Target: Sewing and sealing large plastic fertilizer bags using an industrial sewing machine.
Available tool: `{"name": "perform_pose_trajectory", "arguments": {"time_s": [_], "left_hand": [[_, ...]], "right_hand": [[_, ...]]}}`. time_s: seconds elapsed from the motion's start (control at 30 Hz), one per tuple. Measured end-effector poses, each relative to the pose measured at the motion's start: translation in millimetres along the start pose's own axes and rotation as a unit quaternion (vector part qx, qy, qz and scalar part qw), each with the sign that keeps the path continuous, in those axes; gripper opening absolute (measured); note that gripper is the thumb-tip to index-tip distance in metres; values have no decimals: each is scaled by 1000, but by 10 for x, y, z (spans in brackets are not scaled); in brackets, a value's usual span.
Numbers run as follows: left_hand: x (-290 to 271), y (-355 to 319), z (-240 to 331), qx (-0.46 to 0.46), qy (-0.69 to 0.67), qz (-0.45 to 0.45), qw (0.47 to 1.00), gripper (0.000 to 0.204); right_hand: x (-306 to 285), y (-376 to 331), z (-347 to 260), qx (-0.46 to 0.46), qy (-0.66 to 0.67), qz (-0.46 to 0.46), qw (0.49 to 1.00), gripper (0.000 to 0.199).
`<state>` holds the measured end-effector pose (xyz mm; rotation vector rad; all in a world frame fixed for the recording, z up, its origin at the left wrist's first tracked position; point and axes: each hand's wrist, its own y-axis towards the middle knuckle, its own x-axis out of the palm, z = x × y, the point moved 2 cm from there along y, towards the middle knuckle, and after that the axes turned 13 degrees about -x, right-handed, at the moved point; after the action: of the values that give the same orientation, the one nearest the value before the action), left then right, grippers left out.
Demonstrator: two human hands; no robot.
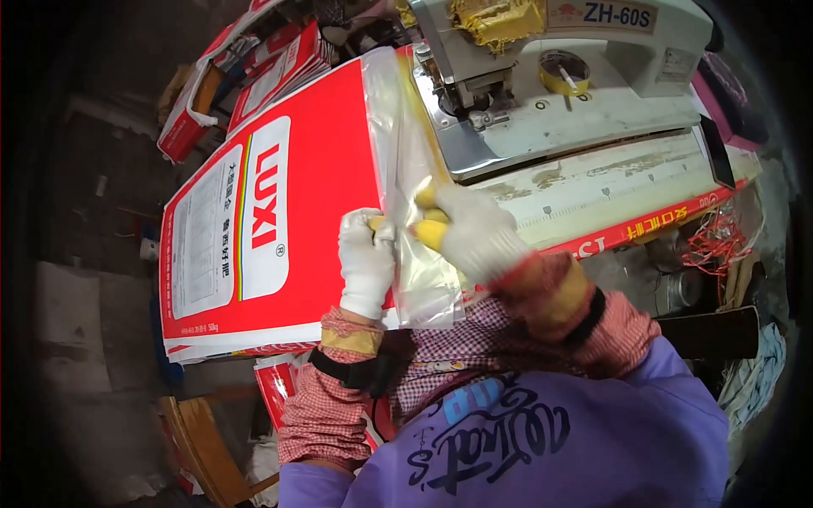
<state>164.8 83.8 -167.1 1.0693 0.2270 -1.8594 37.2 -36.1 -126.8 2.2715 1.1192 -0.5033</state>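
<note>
A large red and white woven sack (279, 212) lies flat in front of me, its open end toward an industrial sewing machine (550, 76). A clear plastic liner (419, 254) sticks out of that end. My left hand (366, 262), in a white glove, pinches the liner's left edge. My right hand (470, 229), in a white glove with yellow fingertips, grips the liner from the right. Both hands meet over the liner close to my chest. Checked sleeve covers wrap both forearms.
More red and white sacks (254, 76) are piled at the back left. The machine's worn white table (610, 186) runs to the right, with tangled red thread (716, 241) hanging below. A wooden chair (207, 440) stands at the lower left.
</note>
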Motion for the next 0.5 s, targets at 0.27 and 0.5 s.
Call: {"name": "perform_pose_trajectory", "arguments": {"time_s": [0.27,0.5], "left_hand": [[-340,194,271,-225,-358,-227,878,25],[-1324,579,-245,-99,-470,-158,863,17]], "right_hand": [[421,559,-36,-91,-31,-213,972,36],[172,355,-45,18,-158,-209,965,43]]}}
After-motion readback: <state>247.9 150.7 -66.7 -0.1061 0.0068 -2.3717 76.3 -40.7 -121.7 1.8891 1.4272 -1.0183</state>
